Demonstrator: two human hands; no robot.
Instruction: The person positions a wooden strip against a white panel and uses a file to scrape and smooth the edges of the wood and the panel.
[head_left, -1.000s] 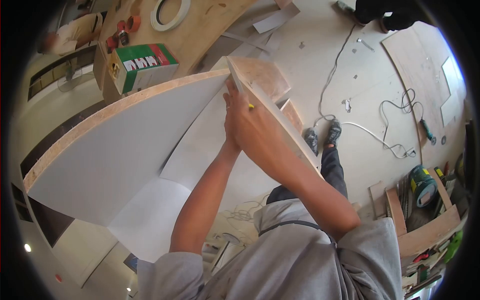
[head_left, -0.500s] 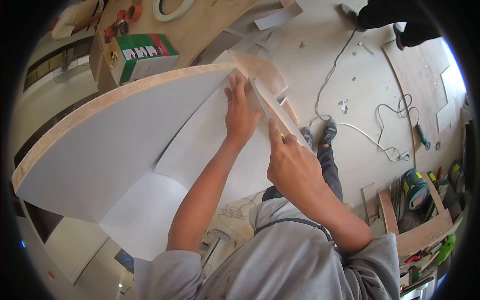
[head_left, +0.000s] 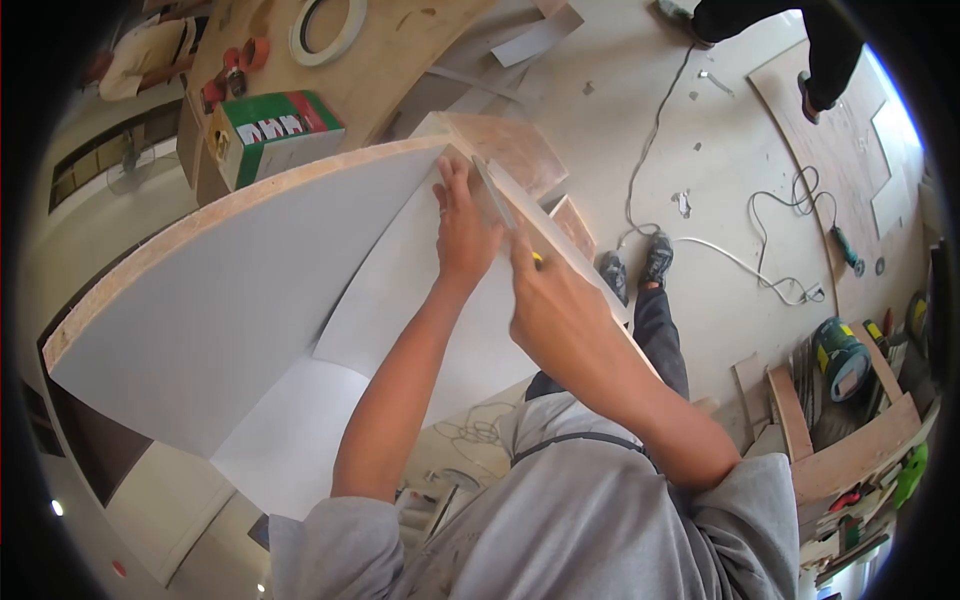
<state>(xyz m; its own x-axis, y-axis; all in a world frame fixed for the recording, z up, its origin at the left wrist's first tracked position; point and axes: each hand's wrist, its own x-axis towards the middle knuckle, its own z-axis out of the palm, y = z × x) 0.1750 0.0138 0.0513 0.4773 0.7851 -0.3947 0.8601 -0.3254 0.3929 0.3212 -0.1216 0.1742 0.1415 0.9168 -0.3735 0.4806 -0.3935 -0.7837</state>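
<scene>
Two hands work the panel edge [head_left: 560, 250]: I press my left hand [head_left: 462, 232] flat, fingers spread, on the white panel [head_left: 250, 290], while my right hand [head_left: 550, 315] stays clenched on a yellow-tipped blade [head_left: 536, 258]. Trimming looks underway; next needs steady pulling. Below, floor [head_left: 720, 230] with cables [head_left: 770, 280]

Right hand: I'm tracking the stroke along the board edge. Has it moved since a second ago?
Yes. The right hand slid down the board edge, away from the panel corner.
</scene>
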